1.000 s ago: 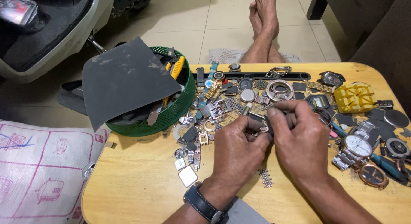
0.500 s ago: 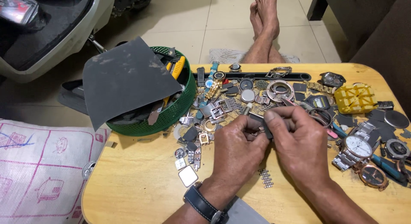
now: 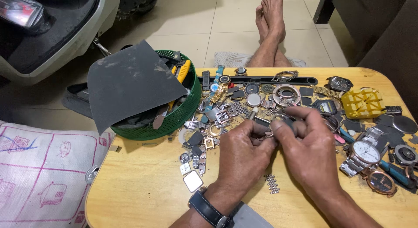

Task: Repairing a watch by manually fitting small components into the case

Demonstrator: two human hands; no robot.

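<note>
My left hand [image 3: 243, 154], with a dark watch on its wrist, and my right hand [image 3: 308, 146] meet over the middle of a wooden table [image 3: 143, 189]. Between their fingertips they pinch a small metal watch part [image 3: 271, 125]; its exact shape is hidden by the fingers. Just beyond the hands lies a heap of watch cases, straps and metal links [image 3: 230, 108]. A short piece of metal bracelet [image 3: 272, 183] lies on the table between my wrists.
A green basket [image 3: 174, 117] with tools and a dark sandpaper sheet [image 3: 128, 82] stands at the table's left. A yellow holder [image 3: 362, 102] and whole watches [image 3: 365, 153] lie at the right. My bare feet [image 3: 272, 19] rest on the tiled floor beyond.
Both hands stay together over the table; the fingers have shifted slightly on the small part. Nothing else has moved.
</note>
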